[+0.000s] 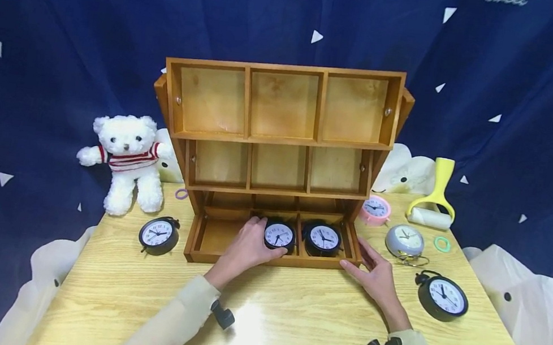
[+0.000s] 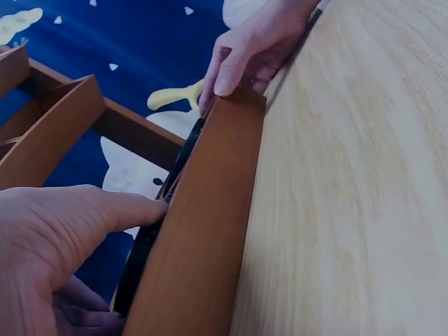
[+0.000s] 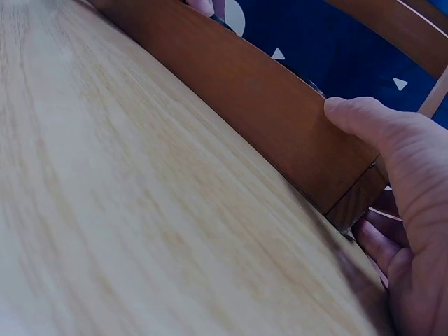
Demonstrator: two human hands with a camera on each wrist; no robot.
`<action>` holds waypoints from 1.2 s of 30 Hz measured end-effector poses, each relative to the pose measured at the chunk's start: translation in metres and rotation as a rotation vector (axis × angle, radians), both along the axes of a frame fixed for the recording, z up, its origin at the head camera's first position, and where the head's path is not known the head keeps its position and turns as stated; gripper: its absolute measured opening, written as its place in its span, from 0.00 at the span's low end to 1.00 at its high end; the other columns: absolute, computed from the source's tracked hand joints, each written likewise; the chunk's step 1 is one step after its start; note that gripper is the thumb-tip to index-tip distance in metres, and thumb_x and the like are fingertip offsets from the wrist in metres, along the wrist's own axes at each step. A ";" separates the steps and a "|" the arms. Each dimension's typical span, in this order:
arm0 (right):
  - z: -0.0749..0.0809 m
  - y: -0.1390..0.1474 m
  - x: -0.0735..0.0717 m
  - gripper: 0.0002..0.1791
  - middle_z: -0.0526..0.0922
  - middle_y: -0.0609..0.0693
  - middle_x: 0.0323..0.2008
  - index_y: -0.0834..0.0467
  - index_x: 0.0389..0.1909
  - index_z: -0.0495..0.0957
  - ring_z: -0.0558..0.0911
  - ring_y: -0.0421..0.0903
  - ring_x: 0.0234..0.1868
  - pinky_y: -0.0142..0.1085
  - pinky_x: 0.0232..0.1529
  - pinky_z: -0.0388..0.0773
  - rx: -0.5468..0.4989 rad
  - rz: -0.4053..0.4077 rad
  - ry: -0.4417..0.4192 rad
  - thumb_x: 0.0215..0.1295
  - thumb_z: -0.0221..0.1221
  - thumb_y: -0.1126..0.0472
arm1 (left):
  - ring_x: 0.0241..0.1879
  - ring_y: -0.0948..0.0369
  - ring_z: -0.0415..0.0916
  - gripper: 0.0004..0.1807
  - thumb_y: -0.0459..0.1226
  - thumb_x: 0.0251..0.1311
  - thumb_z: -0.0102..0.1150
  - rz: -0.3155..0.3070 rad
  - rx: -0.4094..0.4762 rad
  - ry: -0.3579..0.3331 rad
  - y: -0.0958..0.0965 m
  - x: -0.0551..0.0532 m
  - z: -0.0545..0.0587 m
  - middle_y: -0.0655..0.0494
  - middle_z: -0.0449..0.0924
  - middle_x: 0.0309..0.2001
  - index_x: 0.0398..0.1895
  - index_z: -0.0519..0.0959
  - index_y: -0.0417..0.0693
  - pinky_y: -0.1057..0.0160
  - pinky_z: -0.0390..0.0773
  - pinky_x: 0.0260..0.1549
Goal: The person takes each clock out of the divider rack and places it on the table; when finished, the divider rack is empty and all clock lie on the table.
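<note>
A tiered wooden organizer box (image 1: 279, 144) stands unfolded on the table, each tier split into three compartments. In the middle compartment of its bottom tier lies a black alarm clock (image 1: 279, 236), dial up. My left hand (image 1: 248, 243) grips this clock, thumb at its near edge and fingers at its far left side. A second black alarm clock (image 1: 323, 239) lies in the right compartment. My right hand (image 1: 376, 274) holds the bottom tier's front right corner (image 3: 350, 185), its thumb on the front board and its fingers round the side.
Left of the box are a black alarm clock (image 1: 159, 235), a white teddy bear (image 1: 129, 161) and a purple ring (image 1: 181, 193). To the right stand a pink clock (image 1: 376, 210), a grey clock (image 1: 404, 241), another black clock (image 1: 442, 297), a yellow lint roller (image 1: 433, 202) and a green ring (image 1: 442, 244).
</note>
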State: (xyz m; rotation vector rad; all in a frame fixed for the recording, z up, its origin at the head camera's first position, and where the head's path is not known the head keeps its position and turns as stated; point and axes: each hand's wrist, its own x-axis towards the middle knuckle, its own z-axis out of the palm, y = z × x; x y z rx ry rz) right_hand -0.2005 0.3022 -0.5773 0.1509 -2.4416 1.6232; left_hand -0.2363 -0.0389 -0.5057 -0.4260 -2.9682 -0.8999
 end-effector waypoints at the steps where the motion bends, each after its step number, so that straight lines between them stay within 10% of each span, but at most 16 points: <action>1: -0.001 0.000 0.000 0.44 0.70 0.65 0.73 0.65 0.75 0.68 0.72 0.61 0.71 0.16 0.59 0.69 0.005 0.000 -0.001 0.59 0.77 0.59 | 0.66 0.40 0.73 0.57 0.59 0.48 0.81 0.013 -0.006 -0.009 0.001 0.000 -0.001 0.30 0.71 0.68 0.71 0.69 0.28 0.45 0.79 0.63; 21: -0.003 0.004 -0.001 0.44 0.71 0.64 0.73 0.63 0.75 0.69 0.72 0.61 0.71 0.16 0.60 0.70 -0.001 -0.005 0.006 0.60 0.77 0.59 | 0.41 0.52 0.74 0.43 0.58 0.36 0.84 0.142 0.008 0.075 0.022 -0.001 -0.009 0.44 0.73 0.45 0.44 0.79 0.34 0.56 0.86 0.37; 36: -0.003 0.001 -0.001 0.44 0.71 0.64 0.73 0.63 0.75 0.68 0.73 0.61 0.71 0.16 0.59 0.70 -0.004 0.000 -0.002 0.60 0.77 0.59 | 0.51 0.52 0.73 0.52 0.56 0.29 0.84 0.156 0.065 0.121 0.017 -0.002 -0.013 0.44 0.73 0.54 0.59 0.77 0.36 0.55 0.85 0.47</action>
